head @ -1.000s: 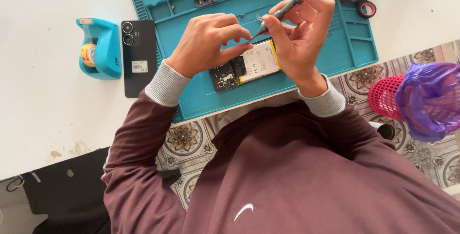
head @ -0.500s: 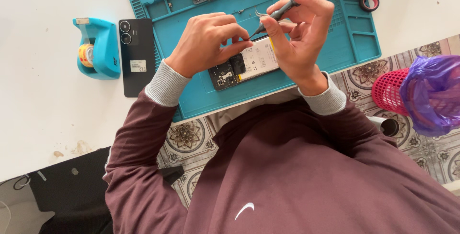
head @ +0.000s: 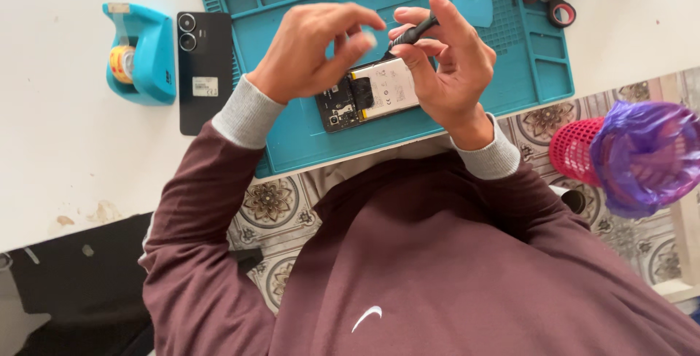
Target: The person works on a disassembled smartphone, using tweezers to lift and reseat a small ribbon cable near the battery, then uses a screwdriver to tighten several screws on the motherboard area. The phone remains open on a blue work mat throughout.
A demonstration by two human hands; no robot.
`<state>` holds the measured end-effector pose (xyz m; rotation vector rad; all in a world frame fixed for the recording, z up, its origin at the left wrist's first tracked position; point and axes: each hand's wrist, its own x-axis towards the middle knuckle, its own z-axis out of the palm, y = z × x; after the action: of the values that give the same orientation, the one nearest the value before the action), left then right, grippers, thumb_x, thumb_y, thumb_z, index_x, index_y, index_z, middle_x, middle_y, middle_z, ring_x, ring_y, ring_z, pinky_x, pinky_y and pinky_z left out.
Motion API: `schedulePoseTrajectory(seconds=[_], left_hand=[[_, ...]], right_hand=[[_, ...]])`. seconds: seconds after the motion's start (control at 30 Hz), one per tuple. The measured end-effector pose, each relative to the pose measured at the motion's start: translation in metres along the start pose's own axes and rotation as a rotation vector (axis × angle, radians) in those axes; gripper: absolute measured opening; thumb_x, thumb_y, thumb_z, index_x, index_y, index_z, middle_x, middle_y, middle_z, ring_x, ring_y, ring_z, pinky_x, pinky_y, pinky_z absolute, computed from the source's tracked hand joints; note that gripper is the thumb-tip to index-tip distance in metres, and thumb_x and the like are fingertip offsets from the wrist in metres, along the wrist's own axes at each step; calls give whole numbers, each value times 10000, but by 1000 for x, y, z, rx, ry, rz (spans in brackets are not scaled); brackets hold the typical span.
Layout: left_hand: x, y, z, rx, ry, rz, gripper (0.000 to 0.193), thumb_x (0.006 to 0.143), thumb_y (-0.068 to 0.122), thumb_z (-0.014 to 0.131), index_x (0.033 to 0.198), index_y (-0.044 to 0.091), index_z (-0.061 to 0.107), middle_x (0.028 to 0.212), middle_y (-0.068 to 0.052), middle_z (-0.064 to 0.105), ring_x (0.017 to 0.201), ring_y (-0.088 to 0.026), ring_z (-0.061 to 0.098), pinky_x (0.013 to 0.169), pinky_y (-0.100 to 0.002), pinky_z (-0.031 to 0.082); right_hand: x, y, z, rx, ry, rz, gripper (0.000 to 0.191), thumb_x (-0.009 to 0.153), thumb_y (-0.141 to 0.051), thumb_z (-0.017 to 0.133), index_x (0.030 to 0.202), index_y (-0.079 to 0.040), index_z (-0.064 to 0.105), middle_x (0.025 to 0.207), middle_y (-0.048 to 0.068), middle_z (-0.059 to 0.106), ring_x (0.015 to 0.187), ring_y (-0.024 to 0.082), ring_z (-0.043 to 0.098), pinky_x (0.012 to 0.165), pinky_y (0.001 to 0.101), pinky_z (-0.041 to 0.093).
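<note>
Over the teal mat (head: 306, 145) on the white surface (head: 58, 145), right hand (head: 448, 72) grips a dark tool (head: 414, 33), left hand (head: 313, 53) pinches a small pale bit (head: 370, 34), both above the opened phone (head: 368, 94).

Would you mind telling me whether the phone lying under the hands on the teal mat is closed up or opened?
Opened. The phone on the teal mat shows its white battery and dark circuit boards, with no back cover on it.

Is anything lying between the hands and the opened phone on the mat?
Nothing visible. The left hand and the right hand, which holds a dark tool, hover directly over the opened phone on the teal mat; the mat around the phone is bare.
</note>
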<state>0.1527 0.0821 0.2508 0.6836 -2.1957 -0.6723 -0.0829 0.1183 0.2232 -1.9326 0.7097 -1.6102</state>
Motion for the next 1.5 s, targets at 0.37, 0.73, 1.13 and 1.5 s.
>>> schedulePoseTrajectory(seconds=[0.37,0.73,1.13,1.5], left_hand=[[-15,-61,-1,-49,222,-140,379,1214,296,437,1129,64,724,712,-12,631,591,-83,563,536,-258,401],[-21,-62,-2,-41,208,-70,396,1233,309,440,1121,59,725,743,-10,636,647,-75,618,561,-251,439],[-19,-56,-2,-18,192,-98,397,1215,303,452,1077,59,734,728,-11,639,594,-83,567,528,-262,400],[-13,-57,-1,-3,186,-74,427,1222,337,448,1066,54,728,728,-15,647,590,-90,576,536,-264,408]], right_hand=[[-1,-10,47,36,-189,-22,478,1039,91,742,1362,-45,418,1255,204,691,1044,234,747,886,341,682],[1,0,55,40,-215,38,485,1062,74,735,1397,-64,412,1259,174,695,1046,217,755,879,334,695],[2,-3,57,-9,-208,10,465,1049,56,761,1379,-62,455,1243,150,710,1028,200,757,863,310,695],[8,-11,38,-108,-269,4,467,1020,-11,806,1414,-82,567,1171,102,665,997,200,681,837,319,612]])
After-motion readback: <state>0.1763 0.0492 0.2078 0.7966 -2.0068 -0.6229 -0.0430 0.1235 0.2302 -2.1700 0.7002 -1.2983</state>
